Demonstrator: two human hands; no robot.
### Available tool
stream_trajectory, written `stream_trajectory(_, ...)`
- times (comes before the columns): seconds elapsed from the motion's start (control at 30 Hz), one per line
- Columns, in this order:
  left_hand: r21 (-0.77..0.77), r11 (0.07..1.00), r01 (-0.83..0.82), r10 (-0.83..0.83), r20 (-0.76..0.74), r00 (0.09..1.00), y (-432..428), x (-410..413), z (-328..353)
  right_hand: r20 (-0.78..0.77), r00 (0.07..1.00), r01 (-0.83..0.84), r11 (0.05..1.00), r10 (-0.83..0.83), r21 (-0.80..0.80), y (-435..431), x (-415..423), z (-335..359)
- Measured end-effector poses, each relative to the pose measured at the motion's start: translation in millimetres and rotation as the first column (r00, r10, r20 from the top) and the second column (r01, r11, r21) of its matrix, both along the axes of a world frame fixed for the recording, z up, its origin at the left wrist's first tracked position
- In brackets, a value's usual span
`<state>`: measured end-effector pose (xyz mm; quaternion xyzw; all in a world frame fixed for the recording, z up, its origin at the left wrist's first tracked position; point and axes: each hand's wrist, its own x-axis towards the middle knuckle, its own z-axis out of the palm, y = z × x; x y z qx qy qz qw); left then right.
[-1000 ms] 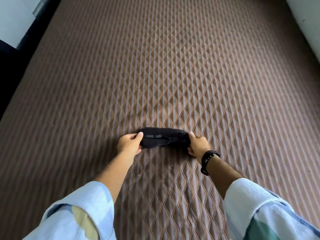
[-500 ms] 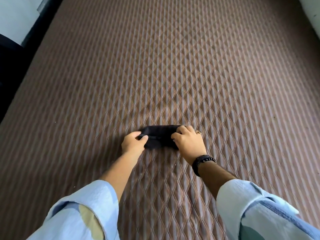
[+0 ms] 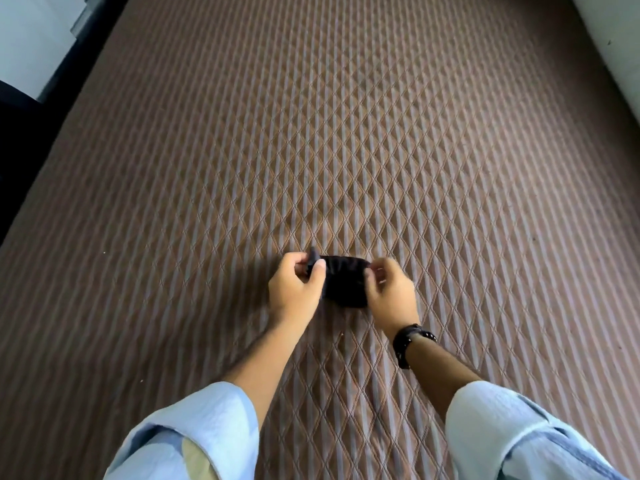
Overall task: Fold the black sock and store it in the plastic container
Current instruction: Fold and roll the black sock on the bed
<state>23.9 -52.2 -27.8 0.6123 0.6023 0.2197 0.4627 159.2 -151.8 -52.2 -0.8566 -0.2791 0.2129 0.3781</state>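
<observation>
A black sock (image 3: 343, 284), folded into a short bundle, hangs between both hands just above the quilted brown mattress (image 3: 346, 150). My left hand (image 3: 294, 289) pinches its left end between thumb and fingers, with a small tip of fabric sticking up. My right hand (image 3: 391, 294) grips the right end; its fingers are blurred. A black bracelet circles my right wrist. No plastic container is in view.
The mattress fills almost the whole view. Its left edge drops to a dark gap (image 3: 20, 140) beside a white wall. A white wall (image 3: 616, 39) runs along the far right edge. Light blue sleeves cover both forearms at the bottom.
The sock lay stretched flat between my hands. My right hand then folded its end toward the left. Both hands have now lifted the shorter bundle off the mattress.
</observation>
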Motion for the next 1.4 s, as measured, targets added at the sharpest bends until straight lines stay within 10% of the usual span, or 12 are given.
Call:
stream_trajectory(0.17,-0.049,0.904,0.425,-0.427,-0.069,0.901,-22.0,26.4,4.3,-0.463,0.777,0.394,0.903,-0.427,-0.172,-10.1,21.4,-3.3)
stream_trajectory(0.37,-0.166,0.742,0.650,-0.669,-0.253,0.699,-20.6,20.0,-9.6,-0.498,0.843,0.087,0.965,-0.204,-0.247,3.5,23.0,2.3)
stream_trajectory(0.53,-0.025,0.936,0.352,-0.350,-0.185,0.918,-14.9,12.2,-16.3,-0.452,0.885,-0.041,0.950,-0.109,-0.310,10.0,20.6,-0.5)
stream_trajectory(0.63,-0.240,0.970,0.027,-0.065,-0.150,0.987,-20.6,12.3,-8.4,-0.747,0.633,0.150,0.979,-0.201,-0.137,-0.8,14.9,16.8)
stream_trajectory(0.77,-0.692,0.711,0.124,0.052,0.227,0.972,-41.2,19.0,16.7,-0.889,0.435,0.269,0.963,-0.141,-0.021,-32.1,8.5,53.7)
stream_trajectory(0.93,-0.433,0.819,0.376,-0.223,0.364,0.904,-75.2,69.0,114.4,-0.830,0.538,0.251,0.968,-0.149,-0.011,-104.1,28.5,161.1)
stream_trajectory(1.2,-0.010,0.332,0.943,-0.889,0.330,0.317,-242.1,138.6,323.6,-0.580,0.692,0.638,0.740,-0.431,0.211,-324.7,27.6,377.1)
stream_trajectory(1.4,0.013,0.026,1.000,-0.862,0.507,0.016,-471.2,117.7,426.4,-0.544,0.453,0.890,0.328,-0.706,0.316,-546.8,-65.1,482.4)
